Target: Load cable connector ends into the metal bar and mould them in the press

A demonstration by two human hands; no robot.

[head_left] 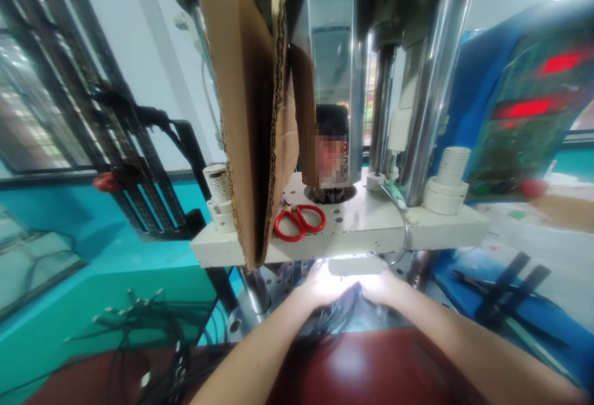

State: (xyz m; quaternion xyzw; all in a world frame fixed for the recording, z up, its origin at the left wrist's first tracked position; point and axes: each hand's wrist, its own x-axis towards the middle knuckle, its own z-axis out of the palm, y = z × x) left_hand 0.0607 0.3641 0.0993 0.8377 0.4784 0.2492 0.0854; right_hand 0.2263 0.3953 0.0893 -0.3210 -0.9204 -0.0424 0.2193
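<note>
Both of my hands reach under the front edge of the white machine plate (375, 243), close together in a bright glare. My left hand (322, 282) is washed out by the light, and its fingers cannot be made out. My right hand (378, 284) lies just to its right, equally overexposed. A pale lamp bar (357, 267) hangs in front of the fingers. Thin dark cables (336, 317) run below the hands. Whatever either hand holds is hidden. Red-handled scissors (299, 222) lie on top of the plate.
Folded cardboard (250, 114) stands on the plate's left part. Steel columns rise at both sides. A dark red surface (352, 368) is nearest me. Black cables (171, 324) hang at left. A blue tray (501, 312) with tools sits at right, below a blue control box (487, 89).
</note>
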